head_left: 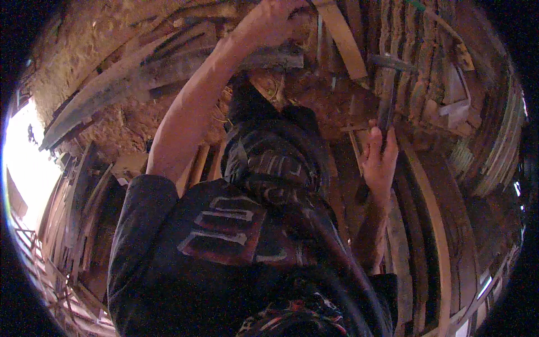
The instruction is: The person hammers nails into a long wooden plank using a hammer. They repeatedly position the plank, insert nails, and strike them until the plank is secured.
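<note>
My right hand (pixel 380 157) grips a hammer (pixel 386 101) by its handle, and the hammer's metal head points away from me. Stretched out to the far middle, my left hand (pixel 281 22) has its fingers curled in. The picture's upper edge partly cuts it off, so what its fingers hold, if anything, is hidden. Just right of that hand, a pale wooden board (pixel 341 39) slants down toward the hammer. A grey weathered plank (pixel 275 59) lies below the left wrist, and part of it passes behind the forearm.
Long rough planks (pixel 129 84) lie across the earth at the far left. Upright boards (pixel 73 208) stand at the left, by a bright opening. Ridged material (pixel 407 50) is at the far right, with crumpled pale scraps (pixel 457 106) nearby. A long curved-looking timber (pixel 432 213) runs along my right side.
</note>
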Demonstrator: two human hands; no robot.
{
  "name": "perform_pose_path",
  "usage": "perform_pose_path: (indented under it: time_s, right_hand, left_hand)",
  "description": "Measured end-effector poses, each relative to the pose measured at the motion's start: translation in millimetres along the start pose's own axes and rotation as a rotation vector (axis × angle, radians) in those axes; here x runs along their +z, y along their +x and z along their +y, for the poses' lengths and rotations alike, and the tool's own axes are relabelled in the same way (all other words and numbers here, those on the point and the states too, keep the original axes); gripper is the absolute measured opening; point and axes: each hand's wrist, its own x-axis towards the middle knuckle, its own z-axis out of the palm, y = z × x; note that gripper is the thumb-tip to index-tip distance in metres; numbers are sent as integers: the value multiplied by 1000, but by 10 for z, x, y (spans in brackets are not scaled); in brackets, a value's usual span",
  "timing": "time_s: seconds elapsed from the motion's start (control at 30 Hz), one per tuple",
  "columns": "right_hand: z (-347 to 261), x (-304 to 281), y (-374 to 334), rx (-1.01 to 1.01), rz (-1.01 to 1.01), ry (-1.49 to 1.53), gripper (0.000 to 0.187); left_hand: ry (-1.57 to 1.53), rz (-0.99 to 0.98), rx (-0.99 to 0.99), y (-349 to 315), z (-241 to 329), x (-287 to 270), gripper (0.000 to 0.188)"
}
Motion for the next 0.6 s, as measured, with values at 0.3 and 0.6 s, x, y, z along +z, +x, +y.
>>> perform_pose_path:
  time_s: [0.3, 0.6]
  right_hand:
    - [133, 135, -59, -70, -120, -9, 31]
    - [-207, 436, -249, 69, -248, 80, 41]
  left_hand:
    - [27, -94, 72, -256, -44, 136, 29]
    - [-1029, 638, -636, -742, 26, -336, 30]
